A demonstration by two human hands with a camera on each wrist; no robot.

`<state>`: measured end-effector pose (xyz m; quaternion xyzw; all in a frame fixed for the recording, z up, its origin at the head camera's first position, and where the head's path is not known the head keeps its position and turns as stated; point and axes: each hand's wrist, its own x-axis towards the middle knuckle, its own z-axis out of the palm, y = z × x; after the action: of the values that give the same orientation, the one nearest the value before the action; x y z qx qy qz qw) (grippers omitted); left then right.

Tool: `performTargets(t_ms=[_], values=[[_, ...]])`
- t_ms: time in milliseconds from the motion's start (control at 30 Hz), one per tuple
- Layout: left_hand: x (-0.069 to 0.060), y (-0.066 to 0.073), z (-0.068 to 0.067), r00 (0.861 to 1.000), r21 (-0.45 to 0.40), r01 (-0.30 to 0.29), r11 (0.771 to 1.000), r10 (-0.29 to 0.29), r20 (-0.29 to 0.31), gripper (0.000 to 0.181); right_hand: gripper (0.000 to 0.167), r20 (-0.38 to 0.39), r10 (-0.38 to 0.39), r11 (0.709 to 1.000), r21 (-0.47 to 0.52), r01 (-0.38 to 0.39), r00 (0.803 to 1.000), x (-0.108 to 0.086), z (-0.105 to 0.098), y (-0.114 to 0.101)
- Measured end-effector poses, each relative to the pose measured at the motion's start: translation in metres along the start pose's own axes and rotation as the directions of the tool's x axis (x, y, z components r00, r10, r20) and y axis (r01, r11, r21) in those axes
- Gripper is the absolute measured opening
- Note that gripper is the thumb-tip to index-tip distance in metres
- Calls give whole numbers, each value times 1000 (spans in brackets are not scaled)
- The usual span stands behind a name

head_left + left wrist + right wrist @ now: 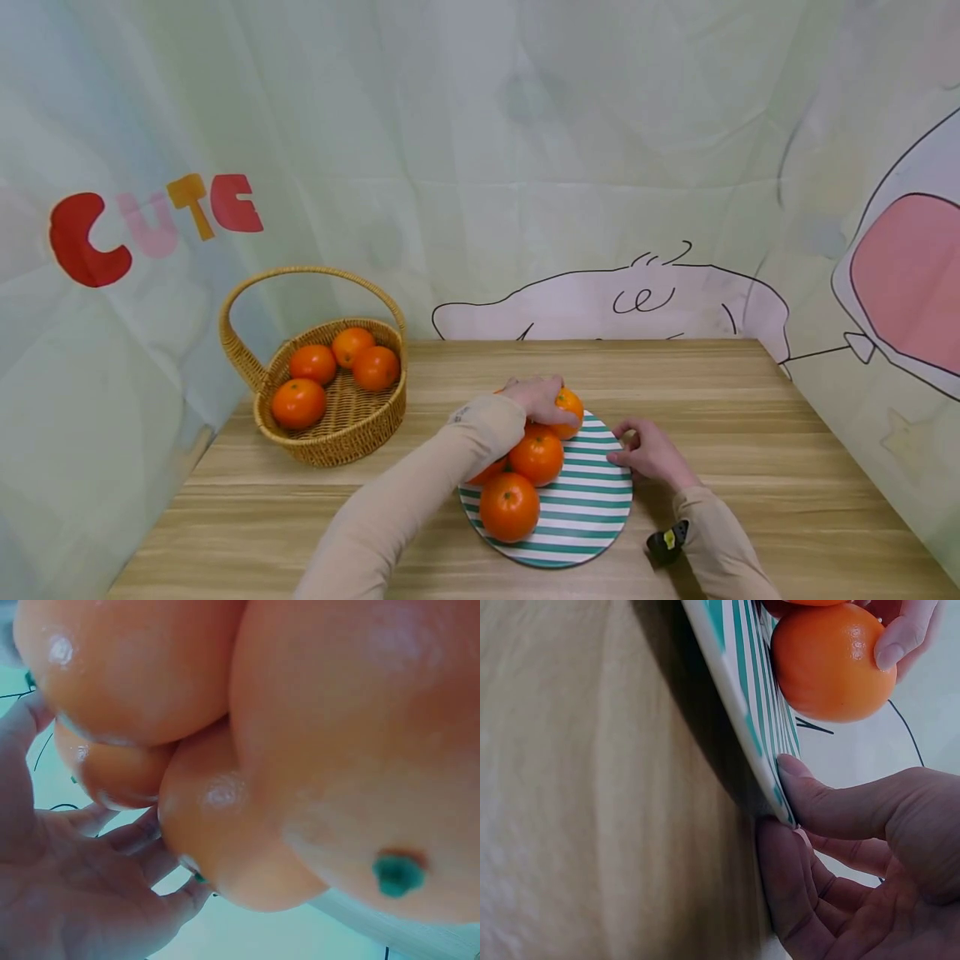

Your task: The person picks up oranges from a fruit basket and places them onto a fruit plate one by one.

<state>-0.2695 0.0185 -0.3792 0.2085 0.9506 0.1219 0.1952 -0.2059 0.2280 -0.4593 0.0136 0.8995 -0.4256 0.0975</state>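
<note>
A round plate with green and white stripes carries several oranges, bunched on its left side. My left hand reaches over them from the left. Its thumb and fingers are curved around an orange at the plate's back edge, partly covering it. In the left wrist view the fingers lie against the fruit, and large oranges fill the foreground. My right hand pinches the plate's right rim. The right wrist view shows the thumb above the rim and the forefinger below it.
A wicker basket with a tall handle stands at the left back of the wooden table, several oranges inside. A small black device is beside the right sleeve. A printed cloth hangs behind and around the table.
</note>
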Motion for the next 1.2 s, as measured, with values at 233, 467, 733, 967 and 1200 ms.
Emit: performTargets(t_ms=[233, 467, 733, 967, 1200], values=[[0, 0, 2, 1000, 13, 0, 1000, 0, -7, 58, 32, -1, 3, 1000, -3, -3, 1000, 0, 0, 0], [0, -1, 2, 1000, 26, 0, 1000, 0, -5, 66, 33, -2, 10, 1000, -2, -10, 1000, 0, 0, -1], [-13, -11, -3, 995, -60, -73, 996, 68, -78, 76, 34, -4, 11, 1000, -3, -11, 1000, 0, 0, 0], [-38, -36, -3, 885, -199, -167, 966, 58, -463, 53, 35, -2, 20, 1000, -2, -20, 1000, 0, 0, 0], [-63, -88, -12, 605, -248, -203, 947, -77, -792, 30, 34, -2, 16, 1000, -7, -16, 1000, -1, 1, -1]])
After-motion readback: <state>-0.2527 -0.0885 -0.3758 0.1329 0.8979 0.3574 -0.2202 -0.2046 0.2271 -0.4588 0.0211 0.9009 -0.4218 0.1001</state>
